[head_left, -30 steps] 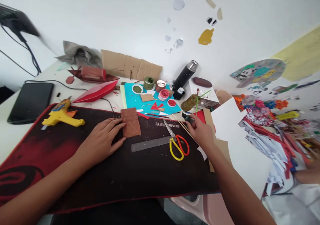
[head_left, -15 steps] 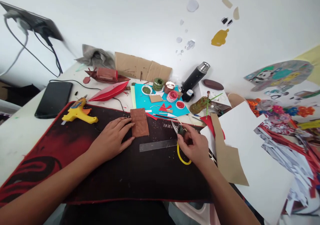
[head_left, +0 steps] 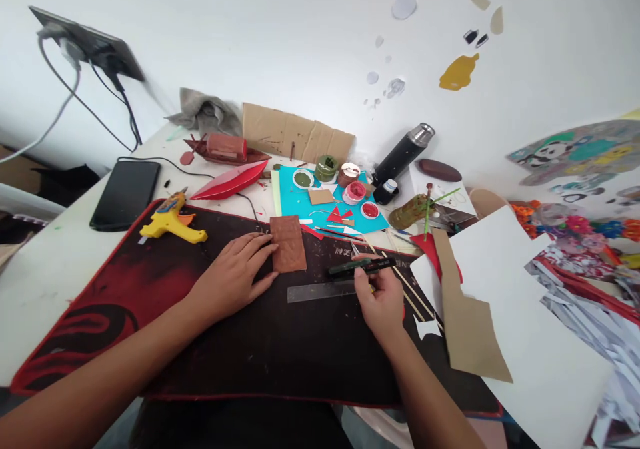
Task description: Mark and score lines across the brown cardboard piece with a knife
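Note:
My left hand (head_left: pixel 240 269) lies flat on the dark mat, fingers stretched out, fingertips touching the left edge of a brown painted rectangular piece (head_left: pixel 289 244). In my right hand (head_left: pixel 381 299) is a long dark green and black tool that looks like a utility knife (head_left: pixel 347 268), its narrow end pointing left, held just above the mat. Below it a clear ruler (head_left: pixel 315 292) lies on the mat, its right end reaching toward my right hand. Pointed scissors tips (head_left: pixel 355 249) show just beyond the hand; most of the scissors is hidden.
A yellow glue gun (head_left: pixel 175 224) lies on the mat's left. Behind are red and brown boat models (head_left: pixel 230 181), paint jars (head_left: pixel 327 168) on blue paper (head_left: pixel 287 202) and a black thermos (head_left: pixel 404 152). Thin sticks (head_left: pixel 411 296), cardboard (head_left: pixel 467 329) and white paper (head_left: pixel 530 316) lie right.
My right hand has picked up the dark knife, now lying crosswise in its fingers; the scissors' yellow handle is mostly covered. My left hand stays by the brown piece. The view has shifted slightly.

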Demonstrator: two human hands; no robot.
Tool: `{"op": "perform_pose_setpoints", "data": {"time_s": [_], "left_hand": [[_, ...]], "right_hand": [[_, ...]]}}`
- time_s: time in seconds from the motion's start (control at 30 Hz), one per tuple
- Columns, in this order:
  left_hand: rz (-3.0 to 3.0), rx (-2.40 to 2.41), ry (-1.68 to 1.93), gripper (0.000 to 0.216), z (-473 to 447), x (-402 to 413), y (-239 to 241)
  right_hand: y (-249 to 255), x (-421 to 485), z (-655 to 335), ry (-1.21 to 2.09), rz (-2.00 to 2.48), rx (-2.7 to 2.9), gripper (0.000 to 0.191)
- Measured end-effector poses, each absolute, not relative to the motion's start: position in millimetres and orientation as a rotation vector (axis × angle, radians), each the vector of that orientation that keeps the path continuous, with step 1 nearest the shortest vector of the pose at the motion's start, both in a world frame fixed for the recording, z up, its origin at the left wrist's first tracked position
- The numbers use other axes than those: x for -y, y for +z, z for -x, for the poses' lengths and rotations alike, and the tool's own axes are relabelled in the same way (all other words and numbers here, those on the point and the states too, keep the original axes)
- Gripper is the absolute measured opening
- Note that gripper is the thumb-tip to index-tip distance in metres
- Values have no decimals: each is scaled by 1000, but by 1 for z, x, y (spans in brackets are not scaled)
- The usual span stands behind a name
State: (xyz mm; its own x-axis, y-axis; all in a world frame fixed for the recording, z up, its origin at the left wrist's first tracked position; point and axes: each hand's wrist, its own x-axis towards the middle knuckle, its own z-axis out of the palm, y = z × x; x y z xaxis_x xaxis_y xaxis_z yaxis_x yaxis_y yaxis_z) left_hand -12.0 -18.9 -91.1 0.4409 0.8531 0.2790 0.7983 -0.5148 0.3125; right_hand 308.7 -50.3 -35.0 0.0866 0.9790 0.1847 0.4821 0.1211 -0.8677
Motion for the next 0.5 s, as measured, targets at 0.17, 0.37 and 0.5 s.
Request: {"op": "perform_pose_setpoints", "data": {"time_s": [0.17, 0.37, 0.5], "left_hand": [[-2570, -1449, 641, 56, 12, 18, -90], [-2587, -1395, 633, 53, 15, 16, -90], [-2594, -1346, 629, 52, 18, 18, -90]], "right_hand": [[-45, 45, -310, 882, 1506, 1464, 43], [-34, 42, -304, 1058, 1459, 1378, 47], [-26, 46, -298, 1103, 1426, 1353, 50]]}}
